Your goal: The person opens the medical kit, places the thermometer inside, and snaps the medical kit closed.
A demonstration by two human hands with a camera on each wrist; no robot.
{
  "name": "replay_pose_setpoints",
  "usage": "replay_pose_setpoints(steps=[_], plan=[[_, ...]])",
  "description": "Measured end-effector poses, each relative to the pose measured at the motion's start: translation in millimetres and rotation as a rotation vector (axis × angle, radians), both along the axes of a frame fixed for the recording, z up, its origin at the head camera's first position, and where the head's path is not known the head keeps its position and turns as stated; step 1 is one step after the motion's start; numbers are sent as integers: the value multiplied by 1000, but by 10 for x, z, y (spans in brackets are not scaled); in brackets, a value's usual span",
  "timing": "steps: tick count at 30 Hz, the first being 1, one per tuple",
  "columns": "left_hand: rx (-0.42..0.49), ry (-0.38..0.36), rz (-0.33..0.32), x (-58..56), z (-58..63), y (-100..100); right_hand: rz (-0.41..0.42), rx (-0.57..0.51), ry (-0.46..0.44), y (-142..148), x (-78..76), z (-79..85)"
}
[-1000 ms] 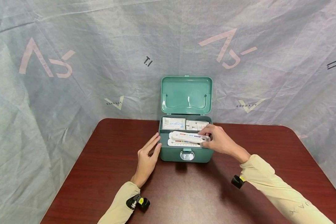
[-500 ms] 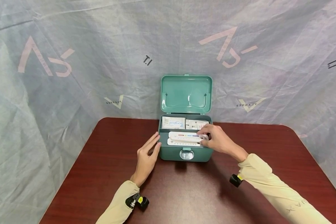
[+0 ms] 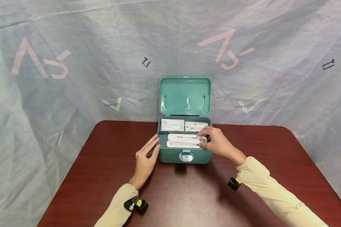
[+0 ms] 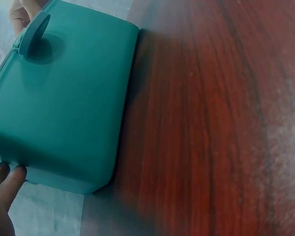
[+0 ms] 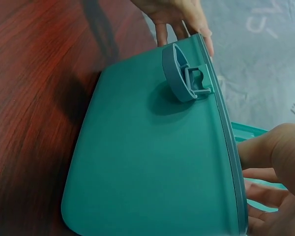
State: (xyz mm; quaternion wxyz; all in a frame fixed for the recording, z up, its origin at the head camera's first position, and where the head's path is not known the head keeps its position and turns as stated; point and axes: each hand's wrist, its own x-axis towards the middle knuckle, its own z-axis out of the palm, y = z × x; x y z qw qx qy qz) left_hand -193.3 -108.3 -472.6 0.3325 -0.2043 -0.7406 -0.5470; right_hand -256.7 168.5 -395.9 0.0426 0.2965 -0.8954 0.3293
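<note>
A green first-aid box [image 3: 184,156] stands on the table with its lid [image 3: 185,96] raised. In its front compartment lie long white thermometers with rounded ends, coloured bands and scale marks. My right hand [image 3: 218,142] pinches the right end of the upper thermometer [image 3: 182,138], its fingertips inside the box. Another thermometer [image 3: 182,144] lies just in front. My left hand [image 3: 145,160] touches the box's left side with extended fingers. In the right wrist view, the box wall hides what the right fingertips [image 5: 263,194] hold.
Behind a divider, the back compartment holds a white packet [image 3: 172,125] printed "Surgical" and small white packets [image 3: 194,126]. A round latch [image 3: 186,156] hangs on the box front. Dark red wooden table [image 3: 102,176] surrounds the box, and a grey printed cloth [image 3: 116,47] hangs behind.
The upper thermometer, tilted a second ago, has come down nearly level in the front compartment, with the right hand still holding it. The left hand stays at the box. The head view has shifted slightly.
</note>
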Motion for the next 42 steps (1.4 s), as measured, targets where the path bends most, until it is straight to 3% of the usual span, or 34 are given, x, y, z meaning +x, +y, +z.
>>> replay_pose_setpoints(steps=[6,12,17,22,29,42], plan=[[-3,-15,-1,87,168,13,-18,-13,-5,6,16,10],[2,-35,12,55,244,0,-28,-51,-20,22,37,22],[8,-64,44,-85,201,-34,-48,-108,-18,65,32,43],[11,-148,85,-238,158,-99,-86,-113,14,104,29,97],[-18,-263,116,-372,284,-178,-173,-160,-48,178,-15,146],[-50,-302,152,-599,485,-328,-315,-250,-84,320,-187,190]])
